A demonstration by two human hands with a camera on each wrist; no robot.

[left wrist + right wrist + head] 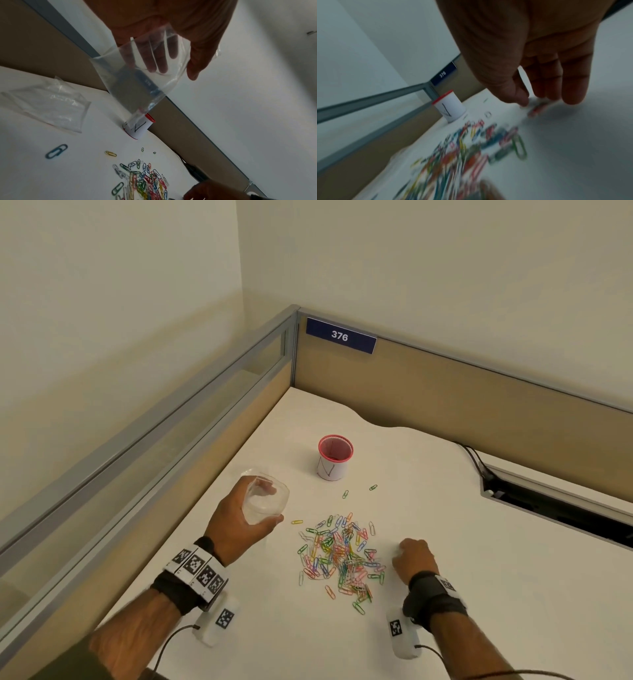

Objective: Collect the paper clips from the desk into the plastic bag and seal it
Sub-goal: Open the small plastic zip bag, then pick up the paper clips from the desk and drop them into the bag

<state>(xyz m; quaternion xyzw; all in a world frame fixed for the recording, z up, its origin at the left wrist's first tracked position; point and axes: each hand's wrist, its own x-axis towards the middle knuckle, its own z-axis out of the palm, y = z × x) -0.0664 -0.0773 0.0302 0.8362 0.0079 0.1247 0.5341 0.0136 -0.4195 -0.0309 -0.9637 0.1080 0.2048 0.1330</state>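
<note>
My left hand holds a clear plastic bag above the desk, left of the clips. In the left wrist view the fingers sit inside the bag and the thumb lies outside. A pile of coloured paper clips lies on the white desk. My right hand is at the pile's right edge. In the blurred right wrist view its fairly straight fingers point down, tips at the desk by a red clip. The pile spreads to the left of the hand.
A red-rimmed white cup stands behind the pile. Stray clips lie apart: two green, one yellow, one blue. A second clear bag lies flat on the desk. Partition walls enclose the back and left. A cable slot opens at right.
</note>
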